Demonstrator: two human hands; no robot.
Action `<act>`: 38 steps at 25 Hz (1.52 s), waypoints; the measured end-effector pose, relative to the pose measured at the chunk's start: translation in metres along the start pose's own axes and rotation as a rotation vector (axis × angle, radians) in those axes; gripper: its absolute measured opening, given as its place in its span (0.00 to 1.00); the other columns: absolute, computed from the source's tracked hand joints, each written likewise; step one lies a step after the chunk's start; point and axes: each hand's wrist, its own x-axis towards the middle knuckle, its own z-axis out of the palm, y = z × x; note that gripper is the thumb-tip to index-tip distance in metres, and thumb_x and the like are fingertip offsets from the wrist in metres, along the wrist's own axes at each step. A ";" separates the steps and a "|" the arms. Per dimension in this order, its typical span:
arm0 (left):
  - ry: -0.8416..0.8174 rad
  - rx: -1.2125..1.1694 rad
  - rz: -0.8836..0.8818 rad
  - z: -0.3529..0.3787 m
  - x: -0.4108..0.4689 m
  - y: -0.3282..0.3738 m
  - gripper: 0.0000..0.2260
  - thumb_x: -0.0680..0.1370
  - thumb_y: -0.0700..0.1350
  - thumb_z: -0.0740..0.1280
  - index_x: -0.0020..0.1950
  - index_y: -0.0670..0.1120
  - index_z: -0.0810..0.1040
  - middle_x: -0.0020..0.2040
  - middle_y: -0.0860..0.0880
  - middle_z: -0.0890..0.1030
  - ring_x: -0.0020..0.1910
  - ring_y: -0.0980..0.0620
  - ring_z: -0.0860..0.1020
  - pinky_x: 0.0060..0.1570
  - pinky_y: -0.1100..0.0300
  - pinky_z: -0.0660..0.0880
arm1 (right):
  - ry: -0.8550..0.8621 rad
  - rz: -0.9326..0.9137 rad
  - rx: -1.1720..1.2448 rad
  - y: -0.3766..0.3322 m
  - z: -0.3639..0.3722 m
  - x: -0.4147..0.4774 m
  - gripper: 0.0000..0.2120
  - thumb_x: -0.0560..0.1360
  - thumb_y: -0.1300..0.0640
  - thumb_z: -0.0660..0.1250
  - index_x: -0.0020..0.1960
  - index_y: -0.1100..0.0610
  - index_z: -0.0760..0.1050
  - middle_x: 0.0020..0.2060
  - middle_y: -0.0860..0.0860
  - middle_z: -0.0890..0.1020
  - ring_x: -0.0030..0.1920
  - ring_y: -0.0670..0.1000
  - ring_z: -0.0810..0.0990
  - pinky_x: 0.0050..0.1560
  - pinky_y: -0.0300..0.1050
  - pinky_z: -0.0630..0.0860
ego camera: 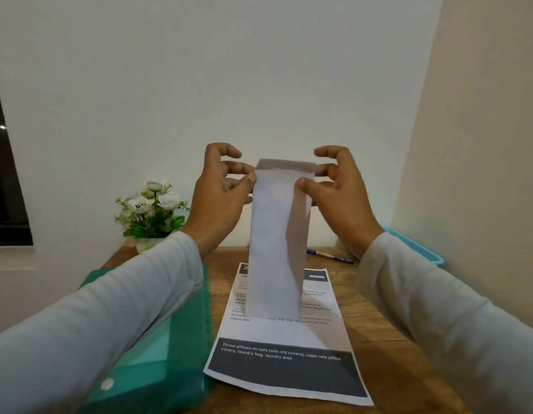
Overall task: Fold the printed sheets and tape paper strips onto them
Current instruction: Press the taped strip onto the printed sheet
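I hold a folded white sheet [274, 243] upright in the air above the wooden table [378, 324]. It hangs as a long narrow strip with a small grey flap bent over at its top edge. My left hand [220, 189] pinches its upper left edge between thumb and fingers. My right hand [337, 186] pinches the upper right edge, thumb on the front. Under it a printed sheet [284, 354] lies flat on the table, with small text and a dark band near its front edge. The strip hides part of that sheet's top.
A green plastic folder [157, 363] lies at the left, partly under my left sleeve. A blue pen [329, 256] rests at the back of the table. White artificial flowers [151, 207] stand at the back left. A light blue tray [414, 246] sits at the right by the wall.
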 end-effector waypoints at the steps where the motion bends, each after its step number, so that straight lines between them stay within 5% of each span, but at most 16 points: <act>1: -0.009 0.018 0.045 -0.001 0.002 0.002 0.10 0.81 0.38 0.67 0.60 0.46 0.70 0.54 0.47 0.81 0.46 0.46 0.84 0.47 0.50 0.84 | 0.037 -0.052 -0.005 -0.002 0.000 0.002 0.18 0.77 0.63 0.71 0.62 0.49 0.71 0.54 0.49 0.82 0.45 0.54 0.85 0.46 0.46 0.84; 5: -0.094 0.122 0.167 0.000 0.004 0.004 0.05 0.81 0.39 0.65 0.53 0.47 0.79 0.51 0.52 0.82 0.46 0.45 0.81 0.49 0.41 0.81 | 0.043 -0.178 -0.046 -0.005 0.001 0.005 0.08 0.77 0.64 0.70 0.50 0.52 0.77 0.53 0.50 0.81 0.44 0.54 0.83 0.39 0.41 0.78; 9: -0.101 0.140 0.181 0.000 0.004 0.010 0.11 0.81 0.40 0.67 0.62 0.50 0.81 0.54 0.54 0.83 0.53 0.52 0.81 0.54 0.50 0.82 | -0.040 -0.177 -0.072 -0.009 0.001 0.005 0.11 0.77 0.61 0.71 0.58 0.52 0.80 0.55 0.46 0.82 0.48 0.55 0.84 0.48 0.49 0.84; 13: -0.115 0.121 0.118 -0.001 0.006 0.011 0.08 0.80 0.45 0.70 0.59 0.49 0.83 0.51 0.50 0.84 0.50 0.48 0.83 0.50 0.48 0.83 | -0.078 -0.149 -0.098 -0.011 0.000 0.001 0.09 0.79 0.56 0.72 0.59 0.52 0.81 0.53 0.45 0.83 0.50 0.52 0.84 0.53 0.50 0.85; 26: -0.161 0.159 0.117 -0.001 0.005 0.017 0.08 0.79 0.47 0.71 0.53 0.45 0.85 0.48 0.50 0.86 0.48 0.52 0.85 0.47 0.56 0.84 | -0.222 -0.149 -0.076 -0.016 -0.001 -0.004 0.06 0.80 0.54 0.70 0.52 0.57 0.83 0.45 0.50 0.86 0.46 0.48 0.85 0.44 0.40 0.82; 33: -0.083 0.136 0.095 -0.011 0.008 0.018 0.05 0.78 0.45 0.73 0.51 0.45 0.86 0.43 0.51 0.86 0.40 0.59 0.82 0.36 0.70 0.75 | -0.180 -0.148 0.061 -0.010 -0.010 0.004 0.06 0.81 0.61 0.69 0.50 0.62 0.84 0.42 0.55 0.86 0.43 0.51 0.85 0.45 0.47 0.84; 38: -0.041 0.019 0.026 -0.014 0.011 0.015 0.06 0.79 0.43 0.71 0.53 0.44 0.86 0.41 0.49 0.85 0.34 0.56 0.78 0.34 0.62 0.78 | -0.218 -0.070 0.163 -0.009 -0.010 0.002 0.06 0.81 0.61 0.68 0.56 0.61 0.83 0.44 0.52 0.88 0.44 0.49 0.86 0.43 0.42 0.82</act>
